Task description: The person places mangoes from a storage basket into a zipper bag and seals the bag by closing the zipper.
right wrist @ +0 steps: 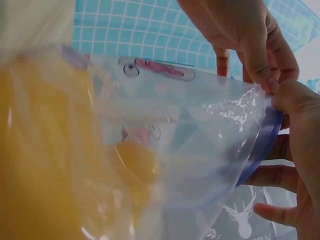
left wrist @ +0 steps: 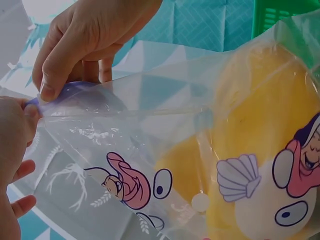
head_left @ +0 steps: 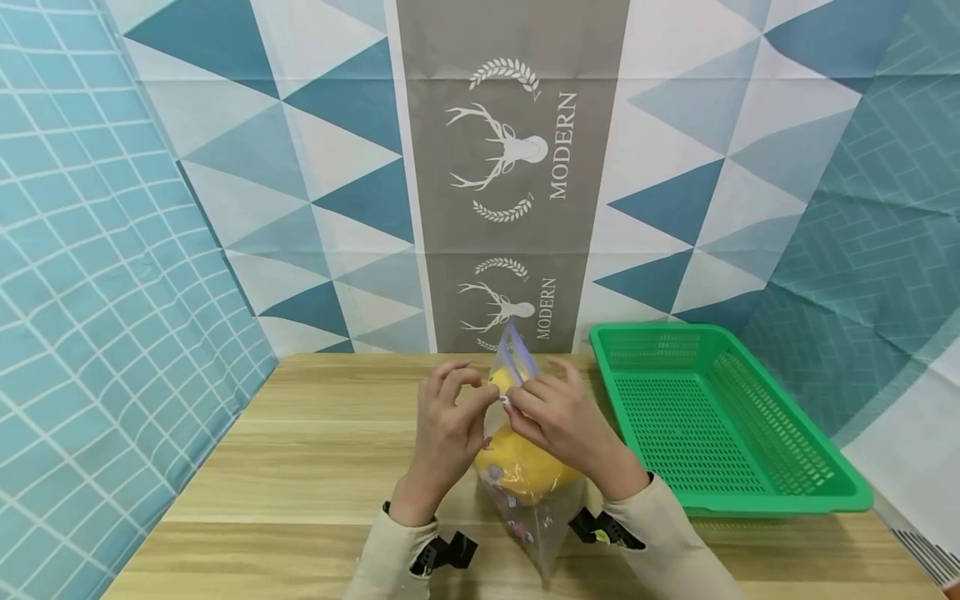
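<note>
A clear zip bag (head_left: 546, 533) with cartoon figures and shells printed on it stands upright over the table. Inside it is a rounded yellow thing (head_left: 525, 471) with a smaller yellow part, its kind unclear through the film. The bag's purple zip strip (right wrist: 270, 132) runs along its top edge. My left hand (head_left: 448, 421) pinches one spot of that strip between thumb and finger. Right beside it my right hand (head_left: 564, 417) pinches the strip too, the fingertips of both nearly meeting. In the left wrist view the right hand's thumb (left wrist: 54, 82) presses on the purple edge.
A green plastic basket (head_left: 780, 503) with slotted walls stands on the wooden table (head_left: 300, 467) to the right. A patterned cloth (head_left: 517, 50) hangs behind the table, and blue tile-print cloth (head_left: 97, 275) covers the left side. Black camera mounts (head_left: 444, 553) sit at the wrists.
</note>
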Tool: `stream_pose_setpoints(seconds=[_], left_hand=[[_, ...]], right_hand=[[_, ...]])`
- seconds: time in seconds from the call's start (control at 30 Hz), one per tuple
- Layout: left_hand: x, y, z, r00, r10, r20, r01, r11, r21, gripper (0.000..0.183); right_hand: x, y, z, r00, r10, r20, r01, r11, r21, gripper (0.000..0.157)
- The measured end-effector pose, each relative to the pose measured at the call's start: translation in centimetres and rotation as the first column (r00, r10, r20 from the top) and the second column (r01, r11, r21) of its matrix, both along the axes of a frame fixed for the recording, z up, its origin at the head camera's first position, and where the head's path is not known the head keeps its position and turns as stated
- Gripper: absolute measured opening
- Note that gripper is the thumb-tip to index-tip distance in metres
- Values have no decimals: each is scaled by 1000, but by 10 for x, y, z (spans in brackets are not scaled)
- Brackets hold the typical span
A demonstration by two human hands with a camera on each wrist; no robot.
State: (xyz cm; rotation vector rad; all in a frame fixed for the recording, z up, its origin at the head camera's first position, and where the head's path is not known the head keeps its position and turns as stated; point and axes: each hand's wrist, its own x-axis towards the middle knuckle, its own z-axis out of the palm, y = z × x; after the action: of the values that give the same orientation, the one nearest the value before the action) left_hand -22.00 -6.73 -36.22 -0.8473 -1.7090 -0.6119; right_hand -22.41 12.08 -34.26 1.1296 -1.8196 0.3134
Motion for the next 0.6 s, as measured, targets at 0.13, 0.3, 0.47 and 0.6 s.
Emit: stream_pose_setpoints(seconds=[0.13, 0.3, 0.47, 0.6], left_hand=[[1, 0, 1, 1000, 13, -27, -12, 1000, 19, 28], [2, -3, 3, 999, 30, -33, -28, 999, 43, 28], [0, -6, 3, 999, 35, -25, -33, 998, 60, 29], [-1, -9, 2, 999, 38, -5, -38, 997, 67, 30]], right_hand=[[-5, 2, 10, 998, 23, -63, -19, 998, 67, 36], [-12, 0, 22, 994, 80, -78, -68, 988, 139, 32], [-17, 0, 29, 993, 110, -45, -99, 976, 194, 34], [-19, -1, 31, 994, 106, -19, -99, 970, 223, 37]])
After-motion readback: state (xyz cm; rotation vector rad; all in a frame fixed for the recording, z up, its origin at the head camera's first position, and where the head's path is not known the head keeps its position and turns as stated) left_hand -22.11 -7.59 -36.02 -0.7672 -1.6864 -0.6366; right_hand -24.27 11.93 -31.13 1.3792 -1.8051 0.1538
